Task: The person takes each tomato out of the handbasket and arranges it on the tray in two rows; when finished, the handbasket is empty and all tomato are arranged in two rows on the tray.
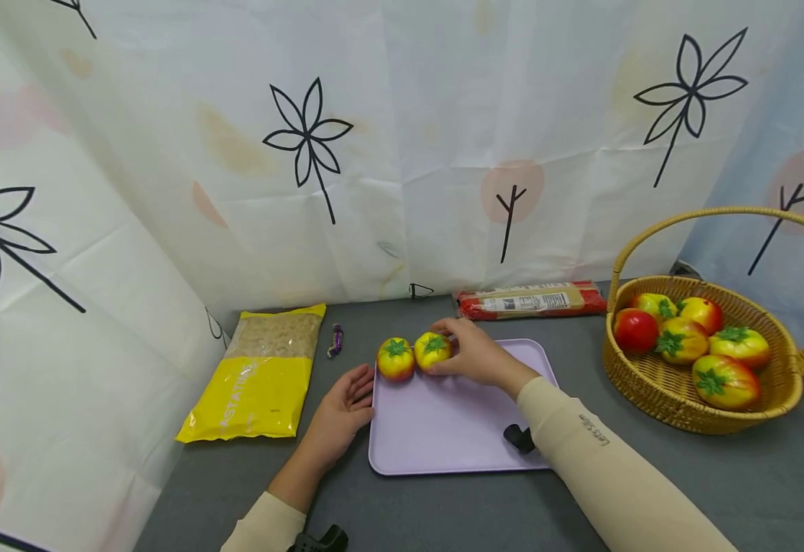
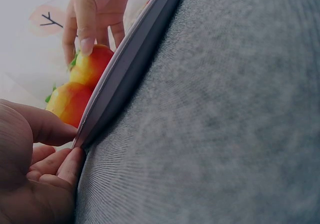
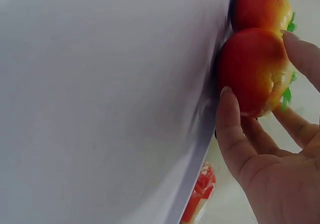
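A lilac tray (image 1: 457,429) lies on the grey table. Two yellow-red toy tomatoes stand side by side at its far left corner. My right hand (image 1: 451,345) reaches over the tray and curls its thumb and fingers round the right tomato (image 1: 432,350), which rests on the tray and touches the left tomato (image 1: 395,358). In the right wrist view, the right hand (image 3: 257,64) clasps that tomato (image 3: 245,79) against the tray (image 3: 100,94). My left hand (image 1: 363,391) pinches the tray's left rim (image 2: 130,59), thumb (image 2: 45,126) on top, fingers at the edge.
A wicker basket (image 1: 781,399) with a handle holds several more tomatoes (image 1: 680,340) at the right. A yellow bag (image 1: 260,376) lies left of the tray, with a small purple sweet (image 1: 335,340) beside it and a red packet (image 1: 529,300) at the back. A patterned curtain closes the back and left.
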`<state>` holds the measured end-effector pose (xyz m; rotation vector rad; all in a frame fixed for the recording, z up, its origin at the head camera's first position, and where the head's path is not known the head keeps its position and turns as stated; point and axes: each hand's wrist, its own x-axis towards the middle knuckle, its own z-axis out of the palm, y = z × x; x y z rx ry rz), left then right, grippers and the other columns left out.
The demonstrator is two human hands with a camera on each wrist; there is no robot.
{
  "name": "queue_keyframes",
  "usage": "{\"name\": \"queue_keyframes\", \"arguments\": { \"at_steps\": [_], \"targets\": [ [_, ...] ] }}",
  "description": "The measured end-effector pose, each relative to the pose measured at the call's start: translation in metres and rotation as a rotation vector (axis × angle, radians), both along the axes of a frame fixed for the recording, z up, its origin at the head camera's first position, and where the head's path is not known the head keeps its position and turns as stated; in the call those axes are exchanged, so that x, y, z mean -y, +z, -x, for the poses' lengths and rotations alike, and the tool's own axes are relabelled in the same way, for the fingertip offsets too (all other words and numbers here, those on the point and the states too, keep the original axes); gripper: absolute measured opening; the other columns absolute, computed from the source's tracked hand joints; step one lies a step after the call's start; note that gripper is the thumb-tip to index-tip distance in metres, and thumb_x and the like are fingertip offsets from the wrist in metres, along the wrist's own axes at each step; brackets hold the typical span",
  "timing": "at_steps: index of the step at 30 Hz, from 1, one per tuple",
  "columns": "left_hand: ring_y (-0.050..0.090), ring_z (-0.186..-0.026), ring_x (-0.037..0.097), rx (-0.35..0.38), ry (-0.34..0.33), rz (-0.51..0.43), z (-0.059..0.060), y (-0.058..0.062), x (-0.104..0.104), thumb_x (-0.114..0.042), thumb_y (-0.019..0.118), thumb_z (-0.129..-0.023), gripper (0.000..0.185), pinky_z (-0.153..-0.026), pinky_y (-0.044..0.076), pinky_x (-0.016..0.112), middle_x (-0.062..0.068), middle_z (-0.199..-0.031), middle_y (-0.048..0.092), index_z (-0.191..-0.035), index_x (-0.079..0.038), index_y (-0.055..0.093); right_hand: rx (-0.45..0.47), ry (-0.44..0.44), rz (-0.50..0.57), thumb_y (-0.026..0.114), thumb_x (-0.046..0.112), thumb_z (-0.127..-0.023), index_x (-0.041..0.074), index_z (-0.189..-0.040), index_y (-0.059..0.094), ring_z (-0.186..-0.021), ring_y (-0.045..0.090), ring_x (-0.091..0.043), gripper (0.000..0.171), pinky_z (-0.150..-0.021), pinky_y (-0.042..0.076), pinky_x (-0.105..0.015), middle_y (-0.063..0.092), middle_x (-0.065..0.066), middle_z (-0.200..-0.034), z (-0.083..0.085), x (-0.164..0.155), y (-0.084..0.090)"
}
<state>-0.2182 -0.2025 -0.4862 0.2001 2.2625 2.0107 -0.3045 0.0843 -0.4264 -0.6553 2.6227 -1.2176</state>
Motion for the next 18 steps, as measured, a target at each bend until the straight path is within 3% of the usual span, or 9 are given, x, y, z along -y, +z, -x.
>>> {"name": "queue_keyframes", "arguments": {
  "at_steps": [11,18],
  "targets": [
    [0.046,-0.150,0.039,-0.005,0.001,0.000,-0.001,0.000,0.000,0.013,0.063,-0.097,0.073,-0.118,0.043,0.045,0.024,-0.165,0.045,-0.165,0.006,0.035,-0.020,0.020,0.111,0.087,0.029,-0.096,0.007,-0.152,0.057,-0.131,0.060,-0.042,0.067,-0.108,0.052,-0.059,0.057,-0.022,-0.146,-0.013,-0.018,0.010],
    [0.048,-0.149,0.037,0.007,0.009,0.004,0.000,0.000,-0.001,0.011,0.064,-0.098,0.073,-0.118,0.043,0.045,0.021,-0.165,0.046,-0.165,0.004,0.036,-0.048,0.015,0.153,0.084,0.031,-0.098,0.009,-0.153,0.057,-0.132,0.059,-0.040,0.065,-0.105,0.055,-0.060,0.058,-0.014,-0.150,-0.028,-0.035,0.019]
  ]
}}
